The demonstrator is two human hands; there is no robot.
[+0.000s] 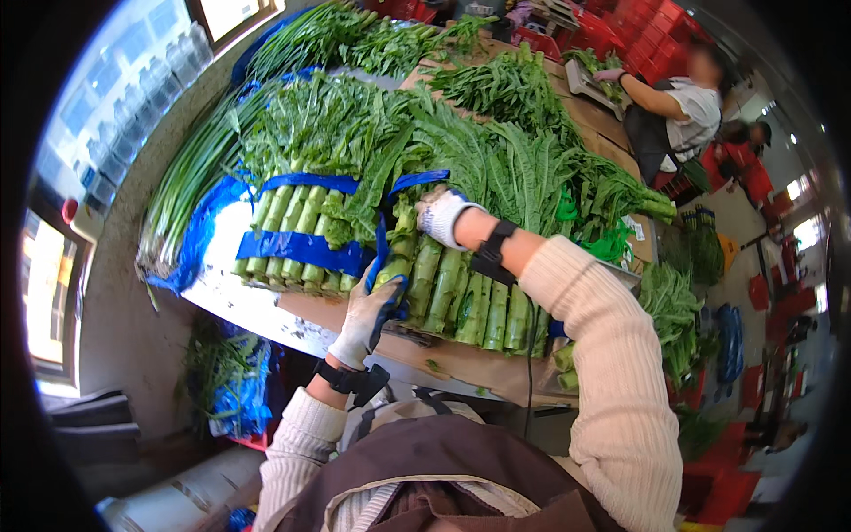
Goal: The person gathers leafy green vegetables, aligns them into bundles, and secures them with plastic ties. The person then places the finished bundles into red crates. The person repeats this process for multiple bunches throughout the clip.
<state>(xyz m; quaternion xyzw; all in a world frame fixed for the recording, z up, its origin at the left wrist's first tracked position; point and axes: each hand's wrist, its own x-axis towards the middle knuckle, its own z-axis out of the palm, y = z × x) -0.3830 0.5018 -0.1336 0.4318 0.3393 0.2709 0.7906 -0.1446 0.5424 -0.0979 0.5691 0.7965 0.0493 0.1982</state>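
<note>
My left hand (369, 314), in a white glove with a blue palm, grips the lower end of a thick celtuce stem (397, 256). A loose blue strip (381, 243) runs up from beside its thumb. Near the leafy top of that stem, my right hand (440, 214) has its gloved fingers curled; what lies in them is hidden. To the left is a celtuce bundle (292, 216) bound by two blue bands, the lower blue band (302, 249) broad. Several more celtuce stems (475, 299) lie side by side to the right, leaves pointing away from me.
Spring onions (199, 179) lie along the wall on blue plastic. Leafy greens (498, 83) cover the table's far side. Green plastic (608, 243) sits at right. A co-worker (678, 113) handles greens at a scale (592, 86). A black cable (530, 359) hangs from my right wrist.
</note>
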